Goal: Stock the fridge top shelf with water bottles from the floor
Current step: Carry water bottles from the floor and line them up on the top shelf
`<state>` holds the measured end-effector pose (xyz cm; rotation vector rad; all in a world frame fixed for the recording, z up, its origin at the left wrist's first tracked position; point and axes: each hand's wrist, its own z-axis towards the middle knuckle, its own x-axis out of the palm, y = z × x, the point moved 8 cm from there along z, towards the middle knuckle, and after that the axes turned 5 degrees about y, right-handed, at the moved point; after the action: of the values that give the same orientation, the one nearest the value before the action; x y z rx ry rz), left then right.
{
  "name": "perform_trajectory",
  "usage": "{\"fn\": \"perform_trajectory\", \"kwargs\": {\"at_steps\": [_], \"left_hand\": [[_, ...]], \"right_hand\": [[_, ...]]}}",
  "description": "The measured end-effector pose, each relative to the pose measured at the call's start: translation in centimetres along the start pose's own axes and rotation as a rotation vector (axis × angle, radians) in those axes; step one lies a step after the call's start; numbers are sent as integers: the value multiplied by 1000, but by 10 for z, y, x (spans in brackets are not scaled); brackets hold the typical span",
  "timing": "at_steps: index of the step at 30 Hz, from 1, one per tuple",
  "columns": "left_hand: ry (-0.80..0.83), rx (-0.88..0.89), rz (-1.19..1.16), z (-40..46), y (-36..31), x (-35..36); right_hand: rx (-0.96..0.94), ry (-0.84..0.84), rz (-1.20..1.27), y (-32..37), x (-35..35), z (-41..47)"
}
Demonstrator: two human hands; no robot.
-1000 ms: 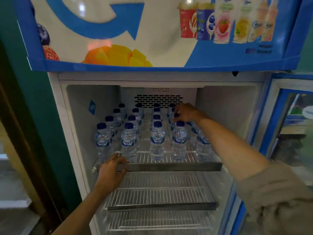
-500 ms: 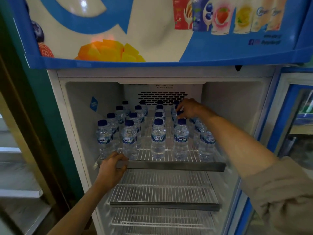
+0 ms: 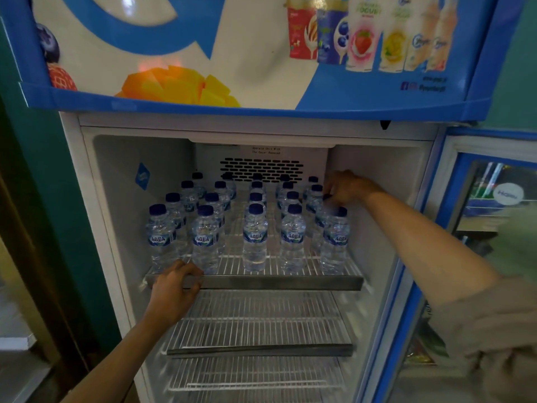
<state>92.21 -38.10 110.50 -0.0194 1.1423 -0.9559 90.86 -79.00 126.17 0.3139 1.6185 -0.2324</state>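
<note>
Head view: left hand (image 3: pixel 174 289) grips front rail of fridge top shelf (image 3: pixel 276 282), near its left end. Right hand (image 3: pixel 345 189) pinches cap of an Aqua water bottle (image 3: pixel 318 219) in rightmost row on that shelf, behind front bottle (image 3: pixel 334 239).

Some twenty water bottles (image 3: pixel 254 237), three wire shelves (image 3: pixel 279 282), two hands (image 3: pixel 174 283)

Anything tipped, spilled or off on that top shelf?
Nothing stands out. The water bottles stand upright in rows on the top shelf, none tipped, no spill visible. The left hand grips the shelf's front edge; the right hand is at the rightmost row's caps.
</note>
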Motion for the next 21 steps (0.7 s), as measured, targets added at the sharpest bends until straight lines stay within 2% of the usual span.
{"fn": "perform_trajectory", "kwargs": {"at_steps": [5, 14, 21], "left_hand": [[14, 11, 5, -1, -1, 0], [35, 10, -6, 0, 4, 1], [35, 16, -19, 0, 4, 1]], "right_hand": [[-17, -46, 125, -2, 13, -2], [-8, -101, 206, -2, 12, 12], [-46, -67, 244, -8, 7, 17]]}}
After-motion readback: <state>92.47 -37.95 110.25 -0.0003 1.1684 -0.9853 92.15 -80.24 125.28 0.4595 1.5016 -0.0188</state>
